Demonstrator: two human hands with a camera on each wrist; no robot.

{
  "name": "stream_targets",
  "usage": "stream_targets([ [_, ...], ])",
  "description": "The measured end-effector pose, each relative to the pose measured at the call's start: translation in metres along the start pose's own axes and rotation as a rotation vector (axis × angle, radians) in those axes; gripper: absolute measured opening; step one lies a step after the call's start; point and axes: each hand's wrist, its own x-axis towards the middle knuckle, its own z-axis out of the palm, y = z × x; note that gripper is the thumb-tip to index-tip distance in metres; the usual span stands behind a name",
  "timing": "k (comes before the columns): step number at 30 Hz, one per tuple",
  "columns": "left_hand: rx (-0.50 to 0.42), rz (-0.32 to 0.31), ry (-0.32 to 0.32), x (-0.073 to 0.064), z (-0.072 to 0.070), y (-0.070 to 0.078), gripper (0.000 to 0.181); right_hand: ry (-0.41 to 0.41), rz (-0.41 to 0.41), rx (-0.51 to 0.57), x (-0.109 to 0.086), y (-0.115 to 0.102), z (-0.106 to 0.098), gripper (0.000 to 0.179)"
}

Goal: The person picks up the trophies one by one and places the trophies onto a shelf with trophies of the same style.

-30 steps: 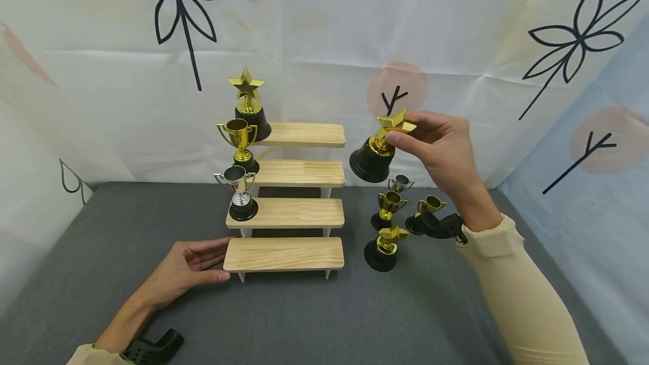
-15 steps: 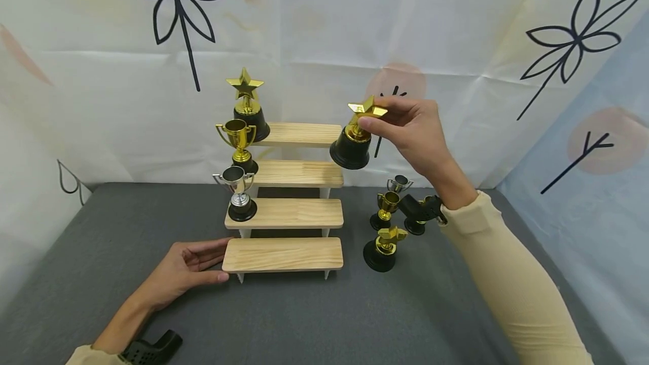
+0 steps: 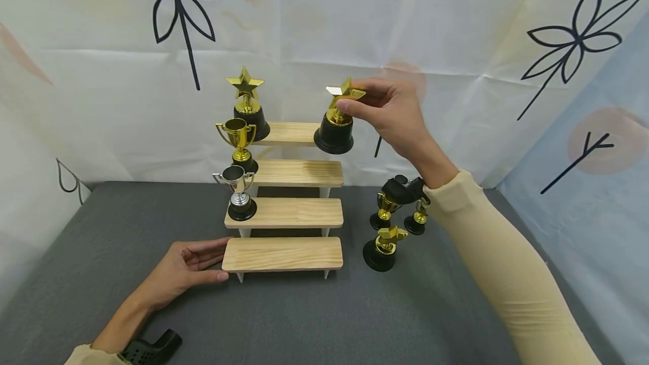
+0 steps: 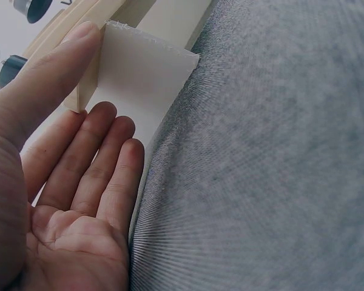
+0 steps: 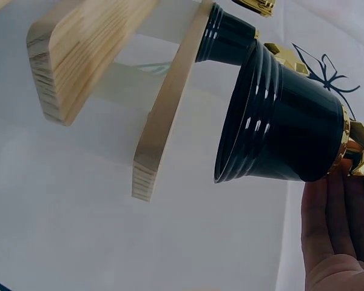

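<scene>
One star trophy (image 3: 337, 128), pinched by the right hand (image 3: 395, 116), is now nearer the top shelf (image 3: 290, 133). The loose left hand (image 3: 185, 270) touches the stand (image 3: 283, 253). Wrist gear (image 3: 398, 191) mostly hides one cup (image 3: 401, 178).

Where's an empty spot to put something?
The bottom shelf is bare, and the grey cloth in front. So are the middle shelves, right of the gold cup and silver cup. Trophies crowd the cloth on the right, and the held trophy hangs by the right end of the top shelf.
</scene>
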Motion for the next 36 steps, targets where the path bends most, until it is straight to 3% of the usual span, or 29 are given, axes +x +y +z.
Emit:
stream_targets([
  [17,-0.004,-0.002,-0.003,0.001,0.0,0.0,0.068,-0.029,0.025,-0.077,0.021,0.008,0.019,0.028],
  [36,0.004,-0.009,-0.006,0.001,-0.001,0.001,0.069,-0.011,0.123,-0.027,0.037,0.025,0.03,0.029],
])
